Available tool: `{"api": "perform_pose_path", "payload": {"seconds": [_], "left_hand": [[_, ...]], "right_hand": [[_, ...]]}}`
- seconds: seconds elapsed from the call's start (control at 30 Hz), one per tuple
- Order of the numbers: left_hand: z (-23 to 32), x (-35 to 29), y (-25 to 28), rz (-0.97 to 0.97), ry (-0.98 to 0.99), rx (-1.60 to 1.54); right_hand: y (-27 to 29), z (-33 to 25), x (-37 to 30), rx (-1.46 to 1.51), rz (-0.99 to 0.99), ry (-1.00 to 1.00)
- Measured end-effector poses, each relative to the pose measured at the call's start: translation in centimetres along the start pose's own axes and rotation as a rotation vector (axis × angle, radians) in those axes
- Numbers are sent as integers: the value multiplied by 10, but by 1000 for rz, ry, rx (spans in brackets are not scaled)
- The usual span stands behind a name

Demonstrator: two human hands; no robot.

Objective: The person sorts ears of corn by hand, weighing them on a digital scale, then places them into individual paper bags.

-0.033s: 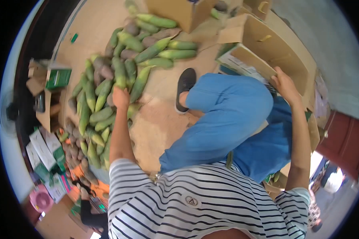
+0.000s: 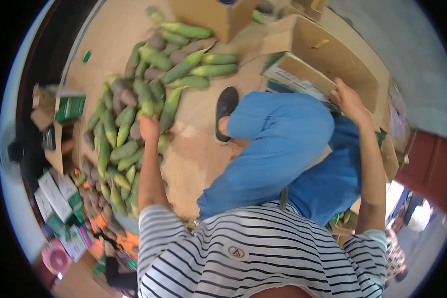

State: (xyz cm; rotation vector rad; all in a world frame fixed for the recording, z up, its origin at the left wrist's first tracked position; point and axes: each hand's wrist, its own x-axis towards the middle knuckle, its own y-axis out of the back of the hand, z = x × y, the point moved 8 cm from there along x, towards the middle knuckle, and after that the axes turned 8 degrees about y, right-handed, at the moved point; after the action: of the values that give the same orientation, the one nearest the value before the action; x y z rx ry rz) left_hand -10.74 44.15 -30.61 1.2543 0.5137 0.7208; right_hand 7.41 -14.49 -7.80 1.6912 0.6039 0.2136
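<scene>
My left hand [image 2: 149, 128] is closed around the near end of a long green vegetable [image 2: 146, 103], which looks like a green radish, at the pile's right side. Around it lie many similar green ones [image 2: 126, 124] with pale yellowish ends, mixed with brownish-purple roots [image 2: 128, 97]. On the right, my right hand [image 2: 350, 102] grips the near wall of an open cardboard box [image 2: 303, 73]. My fingers curl over its top edge, and the part of the box that shows inside is bare cardboard.
Another cardboard box [image 2: 203, 15] stands at the far side, beside the pile. Small boxes [image 2: 67, 108], white-and-green cartons [image 2: 54, 191] and a pink basin [image 2: 56, 257] sit at the left. A person's dark sleeve [image 2: 118, 272] shows at lower left. My bent leg [image 2: 283, 129] lies between my hands.
The whole view has shifted slightly, with the pile and boxes a little further left. Both hands keep the same holds.
</scene>
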Motion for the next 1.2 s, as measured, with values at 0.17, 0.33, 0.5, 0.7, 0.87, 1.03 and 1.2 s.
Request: {"api": "perform_pose_path", "payload": {"seconds": [0.17, 0.33, 0.5, 0.7, 0.87, 1.03, 1.2], "left_hand": [[-9, -51, -29, -567, 599, -1108], [81, -110, 57, -611, 595, -1342], [212, -134, 156, -742, 106, -1264], [375, -142, 232, -606, -456, -1060], [481, -157, 198, -735, -671, -986], [545, -162, 134, -890, -772, -829], [516, -159, 136, -321, -1069, -667]], "right_hand": [[-3, 6, 3, 21, 98, -26], [-1, 12, -1, 19, 40, -46], [-9, 10, 6, 30, 64, 1], [-7, 8, 1, 24, 91, -50], [-11, 13, 1, -2, 104, -48], [-13, 6, 4, 18, 102, 6], [-7, 17, -2, -18, 145, 9]]}}
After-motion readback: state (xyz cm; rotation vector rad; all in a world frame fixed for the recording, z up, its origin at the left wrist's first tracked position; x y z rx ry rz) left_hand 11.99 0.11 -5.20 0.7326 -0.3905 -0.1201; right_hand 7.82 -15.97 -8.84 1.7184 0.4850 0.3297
